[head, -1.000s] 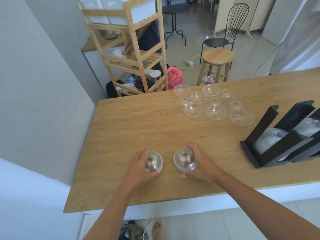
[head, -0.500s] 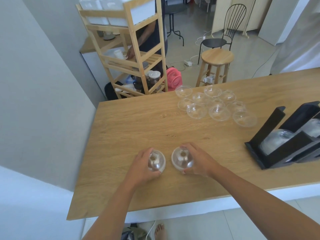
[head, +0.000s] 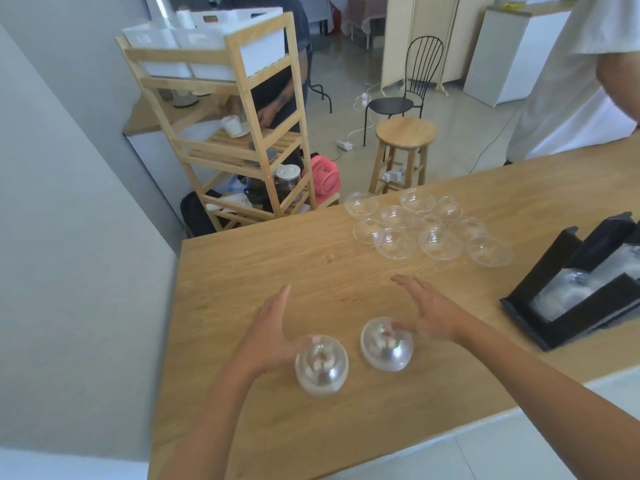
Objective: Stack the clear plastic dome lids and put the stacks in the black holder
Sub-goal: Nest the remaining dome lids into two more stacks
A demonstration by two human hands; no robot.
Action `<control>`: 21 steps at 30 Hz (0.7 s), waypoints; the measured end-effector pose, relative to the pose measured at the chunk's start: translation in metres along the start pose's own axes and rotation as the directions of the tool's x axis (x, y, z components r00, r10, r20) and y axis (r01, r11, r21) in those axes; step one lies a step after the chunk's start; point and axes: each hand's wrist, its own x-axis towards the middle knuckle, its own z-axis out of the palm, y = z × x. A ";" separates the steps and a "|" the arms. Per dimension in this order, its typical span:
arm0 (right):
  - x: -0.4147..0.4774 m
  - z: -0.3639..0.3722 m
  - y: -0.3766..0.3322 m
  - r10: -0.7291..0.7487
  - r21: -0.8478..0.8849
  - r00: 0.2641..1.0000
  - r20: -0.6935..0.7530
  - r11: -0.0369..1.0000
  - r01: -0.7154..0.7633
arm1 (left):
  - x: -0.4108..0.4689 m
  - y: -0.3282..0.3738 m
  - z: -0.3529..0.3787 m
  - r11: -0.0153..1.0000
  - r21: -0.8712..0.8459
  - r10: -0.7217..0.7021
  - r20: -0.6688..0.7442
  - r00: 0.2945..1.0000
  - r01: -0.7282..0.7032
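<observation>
Two clear plastic dome-lid stacks (head: 321, 365) are set side by side on the light wooden counter (head: 277, 258). Loose clear lids (head: 426, 225) are spread behind, left of the black slotted holder (head: 550, 261).

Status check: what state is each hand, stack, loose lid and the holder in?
left hand: open, holding nothing
right hand: open, holding nothing
left lid stack: on the table, not yet stowed
right lid stack: on the table, not yet stowed
loose lids: unstacked, lying singly
black holder: already holds some lids

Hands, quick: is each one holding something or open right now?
Left hand: open, fingers straight, beside a lid stack.
Right hand: open, beside the other lid stack.
</observation>
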 end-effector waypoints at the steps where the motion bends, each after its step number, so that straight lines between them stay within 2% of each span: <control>1: 0.005 -0.007 -0.003 0.024 -0.005 0.999 -0.041 1.000 -0.024 | 0.010 0.000 -0.011 0.999 0.032 0.020 -0.007 1.000 -0.019; 5: 0.022 -0.026 -0.015 0.096 -0.052 0.990 -0.100 0.993 -0.102 | 0.049 0.012 -0.037 0.982 0.170 0.076 0.036 0.996 -0.081; 11: 0.054 -0.044 -0.019 0.138 -0.141 0.986 -0.092 0.979 -0.151 | 0.114 0.047 -0.048 0.942 0.306 0.118 0.074 0.990 -0.135; 21: 0.151 -0.080 0.002 0.179 -0.408 0.978 0.111 0.905 -0.119 | 0.228 0.097 -0.047 0.819 0.536 0.092 0.228 0.969 -0.203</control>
